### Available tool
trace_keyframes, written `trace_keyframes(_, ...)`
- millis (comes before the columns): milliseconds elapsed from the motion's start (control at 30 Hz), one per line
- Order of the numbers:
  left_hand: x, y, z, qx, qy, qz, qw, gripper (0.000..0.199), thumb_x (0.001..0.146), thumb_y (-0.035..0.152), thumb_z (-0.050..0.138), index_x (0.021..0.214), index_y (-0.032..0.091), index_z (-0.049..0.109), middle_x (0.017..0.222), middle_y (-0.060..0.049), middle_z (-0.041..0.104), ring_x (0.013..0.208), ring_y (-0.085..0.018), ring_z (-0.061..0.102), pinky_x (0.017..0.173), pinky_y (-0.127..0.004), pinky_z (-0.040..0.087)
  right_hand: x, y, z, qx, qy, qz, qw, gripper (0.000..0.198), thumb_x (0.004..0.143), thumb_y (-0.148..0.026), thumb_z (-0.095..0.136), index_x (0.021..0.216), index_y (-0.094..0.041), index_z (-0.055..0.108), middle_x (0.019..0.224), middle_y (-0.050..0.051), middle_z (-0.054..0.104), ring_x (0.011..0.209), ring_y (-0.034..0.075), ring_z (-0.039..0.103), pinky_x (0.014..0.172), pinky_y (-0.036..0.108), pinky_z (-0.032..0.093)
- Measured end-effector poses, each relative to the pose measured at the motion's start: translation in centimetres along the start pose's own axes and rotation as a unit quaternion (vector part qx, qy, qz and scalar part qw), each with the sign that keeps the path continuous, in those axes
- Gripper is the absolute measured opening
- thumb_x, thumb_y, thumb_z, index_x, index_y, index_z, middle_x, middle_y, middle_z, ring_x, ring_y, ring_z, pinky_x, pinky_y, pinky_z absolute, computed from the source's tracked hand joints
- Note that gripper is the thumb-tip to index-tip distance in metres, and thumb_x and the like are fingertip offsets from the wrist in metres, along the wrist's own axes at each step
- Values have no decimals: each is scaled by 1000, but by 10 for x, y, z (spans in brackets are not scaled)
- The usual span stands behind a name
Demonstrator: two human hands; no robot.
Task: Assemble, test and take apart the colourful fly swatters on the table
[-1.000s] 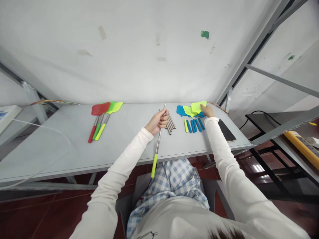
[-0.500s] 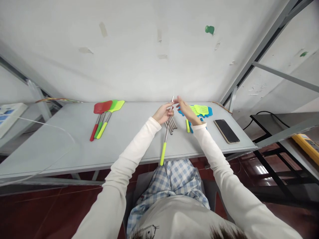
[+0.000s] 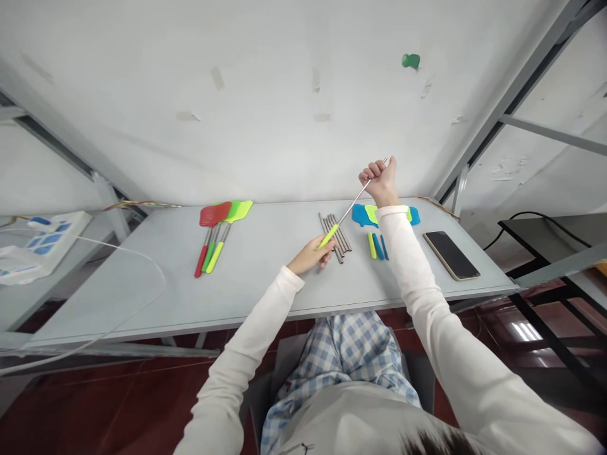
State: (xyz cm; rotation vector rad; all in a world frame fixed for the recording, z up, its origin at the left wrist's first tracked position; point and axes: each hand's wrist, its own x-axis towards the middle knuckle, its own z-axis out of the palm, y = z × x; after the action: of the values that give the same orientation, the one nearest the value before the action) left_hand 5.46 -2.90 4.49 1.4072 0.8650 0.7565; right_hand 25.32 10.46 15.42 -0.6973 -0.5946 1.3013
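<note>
My left hand [image 3: 312,254] is closed around the yellow-green handle [image 3: 328,236] of a thin metal rod [image 3: 353,204]. The fingers of my right hand [image 3: 381,182] wrap the rod's far end, and its tip shows just above them. It slants up to the right over the table, without a swatter head. Several loose metal rods [image 3: 342,237] lie beneath it. Right of these are a loose yellow-green handle [image 3: 372,246] and two blue handles [image 3: 378,246]. Behind them lie blue swatter heads [image 3: 363,215] and yellow-green ones [image 3: 372,213], partly hidden by my right arm.
Three fly swatters, red [image 3: 214,216], green [image 3: 232,212] and yellow-green [image 3: 243,211], lie together on the left of the grey table [image 3: 275,297]. At the right lies a phone [image 3: 450,254]. A power strip [image 3: 52,243] and white cable [image 3: 156,265] are at far left. The wall stands behind.
My left hand has moved down from the rod to its handle. My right hand has closed on the far end and moved up and right, so the rod now slants. The view has shifted slightly.
</note>
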Motion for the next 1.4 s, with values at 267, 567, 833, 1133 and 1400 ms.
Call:
trace_keyframes(267, -5, -5, -13, 75, 110, 52, 990, 37, 84, 55, 53, 83, 18, 54, 55, 8, 35, 38, -3, 29, 37, -19, 24, -10, 9, -11, 24, -11, 8, 1000, 33, 90, -41, 25, 63, -22, 23, 53, -7, 20, 45, 10, 23, 48, 23, 28)
trace_keyframes(567, 1, -1, -10, 107, 125, 21, 986, 34, 83, 52, 52, 81, 18, 55, 55, 8, 37, 38, -5, 31, 38, -19, 25, -86, 92, -4, 46, -26, 68, 996, 28, 87, -36, 21, 63, -22, 25, 53, -5, 24, 46, 12, 25, 45, 23, 27)
trace_keyframes(833, 1, -2, -7, 474, 177, -11, 863, 30, 95, 45, 36, 96, 22, 54, 79, -5, 64, 73, -19, 61, 64, -26, 39, -101, 86, 1, 98, 8, 120, 988, 43, 92, -59, 27, 72, -23, 38, 56, -5, 40, 47, 10, 40, 46, 23, 39)
trace_keyframes(1133, -6, 0, 7, 84, 12, -67, 994, 35, 91, 50, 42, 70, 23, 35, 46, 8, 33, 37, -7, 28, 39, -19, 23, -102, 92, 1, 34, 8, 84, 996, 54, 90, -68, 29, 64, -23, 17, 48, -11, 7, 41, 7, 2, 32, 19, 8)
trace_keyframes(1400, -33, -7, 0, -313, -154, -197, 916, 44, 91, 46, 44, 60, 23, 21, 41, 12, 6, 35, -4, -4, 31, -16, 1, -65, 48, -16, 28, -53, 54, 997, 51, 94, -62, 28, 63, -23, 15, 49, -10, 10, 39, 7, 8, 34, 18, 15)
